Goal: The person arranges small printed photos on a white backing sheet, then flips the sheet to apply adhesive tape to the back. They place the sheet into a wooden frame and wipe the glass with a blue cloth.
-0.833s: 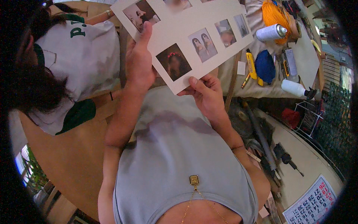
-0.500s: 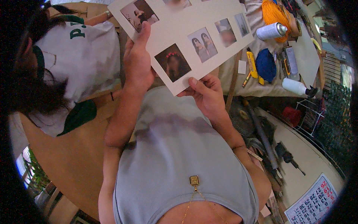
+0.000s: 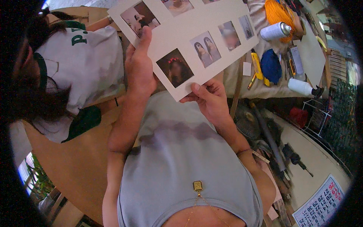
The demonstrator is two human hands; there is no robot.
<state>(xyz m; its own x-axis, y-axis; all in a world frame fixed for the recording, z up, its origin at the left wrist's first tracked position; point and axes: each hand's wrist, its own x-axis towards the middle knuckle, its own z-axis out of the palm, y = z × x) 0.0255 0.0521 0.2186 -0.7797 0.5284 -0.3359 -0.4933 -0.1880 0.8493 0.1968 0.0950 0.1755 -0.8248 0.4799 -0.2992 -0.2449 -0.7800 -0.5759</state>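
Holding a pale card mat (image 3: 189, 34) with small photos mounted in its windows, the person keeps it raised in front of the chest, above the surface (image 3: 242, 81). In the head view the mat's long axis runs from upper left to lower right, tilted, with its near corner pointing down toward the grey top (image 3: 181, 159).

The left hand (image 3: 139, 70) closes its grip on the mat's left edge, the thumb lying flat along the front and pointing up toward a photo near the top corner. The right hand (image 3: 210, 100) pinches the lowest corner, thumb on the front just below a dark portrait photo (image 3: 175, 68), fingers curled behind. The mat thus lies above and between both hands, reaching away from them toward the upper right.

Beyond the mat the surface carries a blue ball of yarn (image 3: 271, 65), orange yarn (image 3: 278, 13), a yellow utility knife (image 3: 257, 66) and two white spray cans (image 3: 276, 31). Another person in a white shirt (image 3: 83, 64) sits at the left.
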